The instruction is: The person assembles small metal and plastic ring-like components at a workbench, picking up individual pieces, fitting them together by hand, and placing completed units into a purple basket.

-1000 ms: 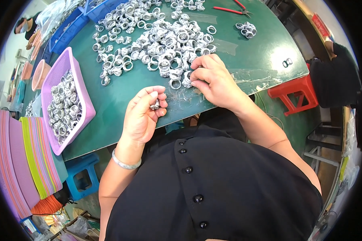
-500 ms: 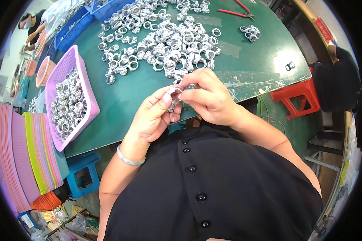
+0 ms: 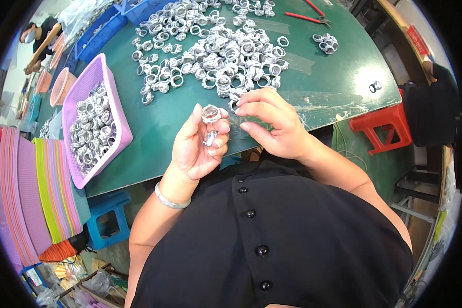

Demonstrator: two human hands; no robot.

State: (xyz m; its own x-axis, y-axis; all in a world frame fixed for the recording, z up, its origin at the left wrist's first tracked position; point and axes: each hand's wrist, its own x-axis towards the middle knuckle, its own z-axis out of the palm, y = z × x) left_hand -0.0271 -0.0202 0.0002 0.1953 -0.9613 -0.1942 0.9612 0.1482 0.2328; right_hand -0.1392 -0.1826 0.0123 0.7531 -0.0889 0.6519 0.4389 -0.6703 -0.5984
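Observation:
My left hand [image 3: 192, 149] is closed around two silver rings, palm turned up. One ring [image 3: 210, 114] sits upright at the fingertips beside the thumb; another ring [image 3: 209, 137] lies lower among the curled fingers. To the right, my right hand [image 3: 280, 126] is open, with a gap between thumb and forefinger. Its forefinger tip is close to a ring [image 3: 233, 106] at the near edge of a big pile of silver rings [image 3: 231, 54] on the green table [image 3: 339, 72]; whether it touches that ring I cannot tell.
A purple basket [image 3: 122, 123] of rings stands at the table's left edge, near stacked colored baskets [image 3: 23, 185]. Red-handled pliers [image 3: 303, 18], a small ring cluster [image 3: 326, 44] and two dark rings [image 3: 375, 87] lie right. A person [image 3: 43, 41] is far left. Stools flank the table.
My right hand has come away from the ring in my left hand, its fingers spreading. My left hand has moved slightly left and turned palm up, showing both rings.

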